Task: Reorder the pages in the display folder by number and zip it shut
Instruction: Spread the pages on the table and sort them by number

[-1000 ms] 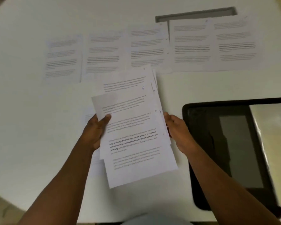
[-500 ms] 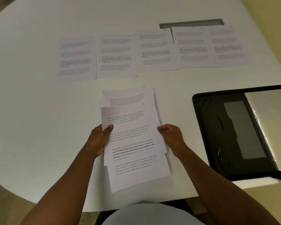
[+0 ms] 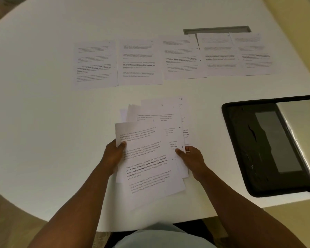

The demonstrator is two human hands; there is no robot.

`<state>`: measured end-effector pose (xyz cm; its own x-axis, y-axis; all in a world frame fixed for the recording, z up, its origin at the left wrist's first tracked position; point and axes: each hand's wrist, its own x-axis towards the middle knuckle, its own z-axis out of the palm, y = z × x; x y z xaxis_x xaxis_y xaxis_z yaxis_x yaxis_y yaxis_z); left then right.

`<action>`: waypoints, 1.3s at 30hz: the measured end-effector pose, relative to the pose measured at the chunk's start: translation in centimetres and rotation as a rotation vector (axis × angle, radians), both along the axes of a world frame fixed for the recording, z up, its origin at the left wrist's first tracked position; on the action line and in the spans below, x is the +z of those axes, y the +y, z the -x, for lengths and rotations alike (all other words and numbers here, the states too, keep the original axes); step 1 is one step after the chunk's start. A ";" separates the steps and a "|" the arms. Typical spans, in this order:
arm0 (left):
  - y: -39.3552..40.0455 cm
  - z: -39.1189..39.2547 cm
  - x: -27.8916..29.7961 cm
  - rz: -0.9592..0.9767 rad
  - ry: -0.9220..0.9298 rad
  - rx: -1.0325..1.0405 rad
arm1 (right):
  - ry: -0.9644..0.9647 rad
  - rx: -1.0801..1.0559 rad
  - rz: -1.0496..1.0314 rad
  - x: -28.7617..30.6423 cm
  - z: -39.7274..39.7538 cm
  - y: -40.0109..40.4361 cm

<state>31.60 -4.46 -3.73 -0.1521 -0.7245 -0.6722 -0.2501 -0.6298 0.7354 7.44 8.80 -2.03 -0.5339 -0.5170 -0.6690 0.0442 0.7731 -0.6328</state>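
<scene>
Head view | your left hand and right hand grip fanned pages | sorting step | next: lay one at 12 o'clock beside the row.

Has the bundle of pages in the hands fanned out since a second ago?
Yes. The held pages are spread wider between the left hand and right hand; sheets now splay rightward toward the open folder, baring a corner marked 10.
</scene>
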 end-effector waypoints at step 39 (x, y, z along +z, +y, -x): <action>-18.4 -20.6 0.2 0.521 -0.974 0.000 | -0.141 -0.134 0.200 -0.7 -2.0 -6.2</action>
